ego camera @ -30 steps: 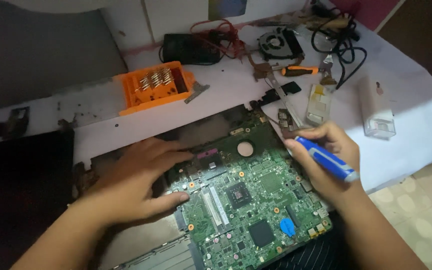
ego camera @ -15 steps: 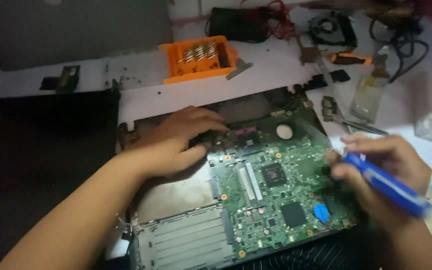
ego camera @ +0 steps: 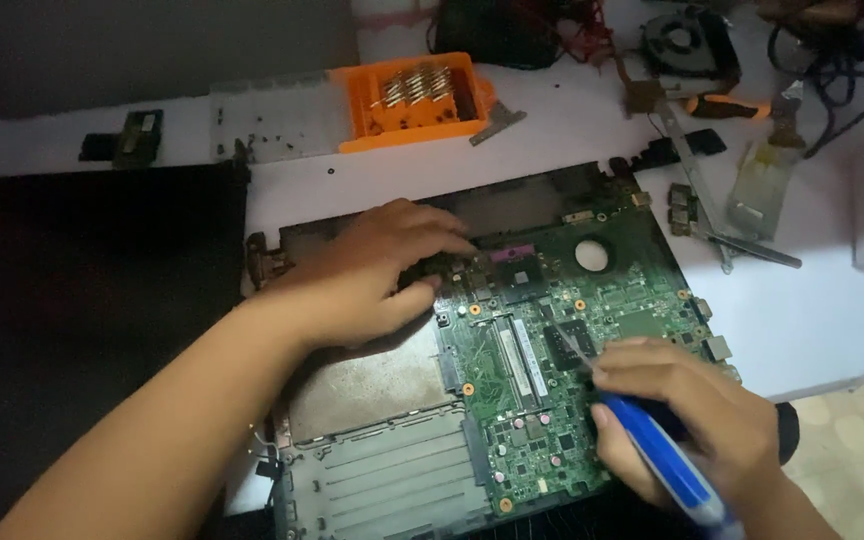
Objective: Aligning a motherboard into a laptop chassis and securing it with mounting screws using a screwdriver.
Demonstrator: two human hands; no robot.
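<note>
On the white table, left hand (ego camera: 372,275) lay flat, fingers spread, pinning the green board (ego camera: 562,370) in its case, right hand (ego camera: 687,425) gripped a blue screwdriver (ego camera: 657,455), tip on the board's middle; best kept square, pressed lightly.

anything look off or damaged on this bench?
No damage shows on the green circuit board; it lies in its open case under the left hand, the right hand working a blue screwdriver. Only oddity: tiny dark screws lie loose left of the orange tray.
</note>
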